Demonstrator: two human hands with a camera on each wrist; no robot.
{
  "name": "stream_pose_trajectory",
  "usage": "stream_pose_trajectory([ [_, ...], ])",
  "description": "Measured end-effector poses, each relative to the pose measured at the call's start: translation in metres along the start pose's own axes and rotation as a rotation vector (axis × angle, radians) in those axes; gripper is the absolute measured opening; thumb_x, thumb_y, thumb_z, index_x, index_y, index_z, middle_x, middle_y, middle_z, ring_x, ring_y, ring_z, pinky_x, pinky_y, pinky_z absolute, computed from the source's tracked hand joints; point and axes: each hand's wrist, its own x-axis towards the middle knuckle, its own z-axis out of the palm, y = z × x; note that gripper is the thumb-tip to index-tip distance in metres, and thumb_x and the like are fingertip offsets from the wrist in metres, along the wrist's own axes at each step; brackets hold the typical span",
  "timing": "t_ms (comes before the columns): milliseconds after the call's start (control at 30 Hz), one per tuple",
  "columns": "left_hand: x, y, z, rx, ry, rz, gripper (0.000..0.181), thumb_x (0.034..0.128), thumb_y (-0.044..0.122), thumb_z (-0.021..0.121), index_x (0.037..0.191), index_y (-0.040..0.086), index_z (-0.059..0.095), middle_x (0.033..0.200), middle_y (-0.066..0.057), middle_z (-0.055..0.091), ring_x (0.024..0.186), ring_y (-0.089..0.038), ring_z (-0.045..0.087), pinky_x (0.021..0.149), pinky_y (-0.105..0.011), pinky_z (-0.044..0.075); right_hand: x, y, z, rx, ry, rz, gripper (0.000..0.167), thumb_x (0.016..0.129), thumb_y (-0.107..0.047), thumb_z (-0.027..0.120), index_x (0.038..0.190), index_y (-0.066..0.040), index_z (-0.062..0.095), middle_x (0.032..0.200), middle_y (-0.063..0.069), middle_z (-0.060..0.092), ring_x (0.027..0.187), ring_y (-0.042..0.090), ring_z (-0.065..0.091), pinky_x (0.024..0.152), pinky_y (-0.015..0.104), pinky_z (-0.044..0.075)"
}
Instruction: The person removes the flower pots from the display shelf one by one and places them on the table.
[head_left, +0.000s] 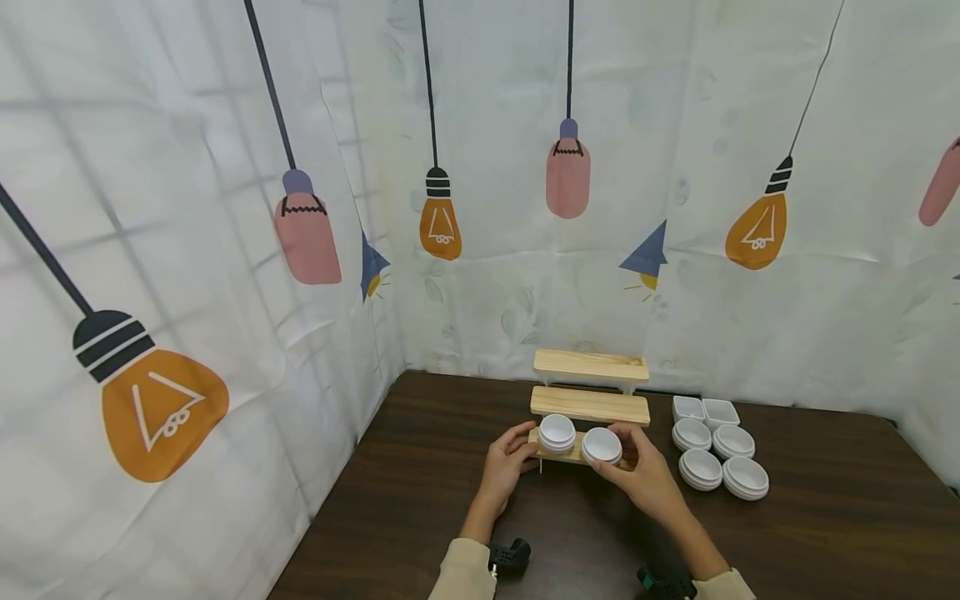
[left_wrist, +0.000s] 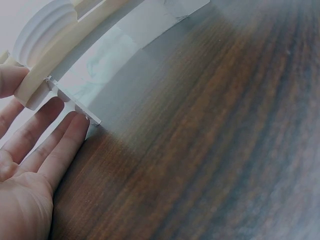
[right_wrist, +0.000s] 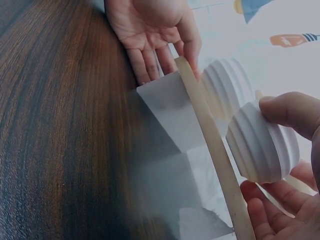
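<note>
A three-step display stand has light wooden boards and clear supports; its lowest board (head_left: 567,457) is nearest me. Two white ribbed bowls are at that board, the left bowl (head_left: 557,433) resting on it near its left end. My right hand (head_left: 651,479) pinches the right bowl (right_wrist: 262,145) by its side, thumb on the near side and fingers around the far side. My left hand (head_left: 501,471) holds the left end of the lowest board, thumb at the wood and the other fingers by the clear support (left_wrist: 75,102) below. Whether the right bowl touches the board is unclear.
Right of the stand, several white round bowls (head_left: 700,468) stand in two columns, with two square white dishes (head_left: 720,412) behind. The middle board (head_left: 588,405) and top board (head_left: 590,364) rise toward the printed curtain (head_left: 495,300). All stand on a dark wooden table (head_left: 825,500).
</note>
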Motion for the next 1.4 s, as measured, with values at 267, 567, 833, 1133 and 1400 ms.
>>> stream_pose_trajectory([
  [267,0.000,0.000,0.000,0.003,0.005,0.000,0.042,0.1000,0.012,0.064,0.141,0.005,0.059,0.122,-0.017,0.072,0.099,-0.015,0.071,0.090,-0.038,0.061,-0.001,-0.004,-0.002,0.040,-0.007,-0.010,0.056,0.083,-0.024,0.087,0.129,-0.008,0.058,0.118,0.009,0.068,0.106,0.018,0.062,0.090,0.033,0.056],
  [567,0.001,-0.002,0.000,-0.004,0.005,-0.001,0.042,0.0995,0.011,0.065,0.141,0.005,0.060,0.120,-0.017,0.072,0.098,-0.015,0.071,0.090,-0.040,0.061,-0.002,-0.008,-0.004,0.038,-0.004,0.001,0.058,0.083,-0.024,0.087,0.131,-0.008,0.057,0.121,0.010,0.067,0.107,0.021,0.063,0.087,0.031,0.056],
  [833,0.001,-0.001,0.000,0.004,0.013,0.001,0.042,0.0998,0.012,0.065,0.141,0.006,0.060,0.123,-0.018,0.072,0.098,-0.015,0.071,0.088,-0.038,0.061,-0.006,-0.010,-0.012,0.063,0.005,-0.003,0.059,0.085,-0.021,0.085,0.133,-0.007,0.055,0.124,0.013,0.066,0.110,0.024,0.066,0.086,0.028,0.057],
  [1133,0.001,-0.001,0.001,-0.002,0.008,0.003,0.041,0.1000,0.012,0.064,0.141,0.006,0.060,0.123,-0.018,0.071,0.100,-0.016,0.071,0.089,-0.038,0.061,-0.014,-0.006,-0.022,0.009,0.026,-0.036,0.056,0.085,-0.021,0.085,0.131,-0.008,0.056,0.123,0.010,0.064,0.101,0.007,0.064,0.083,0.023,0.055],
  [1400,0.001,-0.001,0.000,0.006,0.011,0.002,0.041,0.1002,0.012,0.064,0.141,0.007,0.060,0.122,-0.017,0.072,0.100,-0.016,0.071,0.089,-0.038,0.061,-0.022,-0.002,-0.032,-0.004,0.050,-0.053,0.055,0.084,-0.018,0.085,0.129,-0.006,0.056,0.125,0.014,0.066,0.095,-0.001,0.062,0.078,0.021,0.055],
])
